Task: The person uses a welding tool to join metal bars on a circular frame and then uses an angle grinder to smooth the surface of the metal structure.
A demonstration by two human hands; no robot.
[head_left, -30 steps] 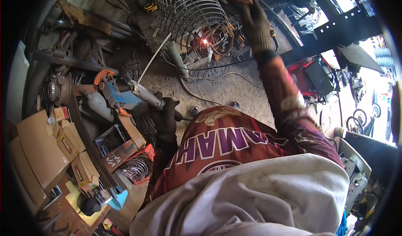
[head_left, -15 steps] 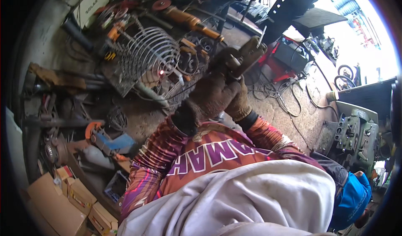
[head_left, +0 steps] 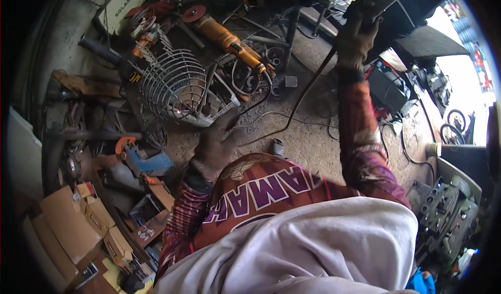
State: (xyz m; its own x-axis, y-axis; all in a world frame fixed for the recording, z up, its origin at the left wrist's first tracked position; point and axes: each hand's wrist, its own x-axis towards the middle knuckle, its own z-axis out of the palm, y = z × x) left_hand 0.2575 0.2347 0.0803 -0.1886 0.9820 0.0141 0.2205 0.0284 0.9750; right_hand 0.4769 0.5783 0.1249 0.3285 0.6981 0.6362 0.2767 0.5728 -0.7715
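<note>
Having swung back toward the metal-ring cage (head_left: 176,84), the left hand (head_left: 215,144) spreads its fingers, seemingly empty; past the orange angle grinder (head_left: 222,36), a dark cable (head_left: 305,91) runs toward the right hand (head_left: 356,41), whose closed fingers now alone hold the electrode holder (head_left: 385,5).

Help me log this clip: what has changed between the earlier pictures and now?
The rod holder, first in the left hand, then with both hands at it, is now in the right hand, swung out to the upper right. The left has let go and drawn back leftward, fingers spread. The glow looks smaller. The wire cage stays put.
</note>
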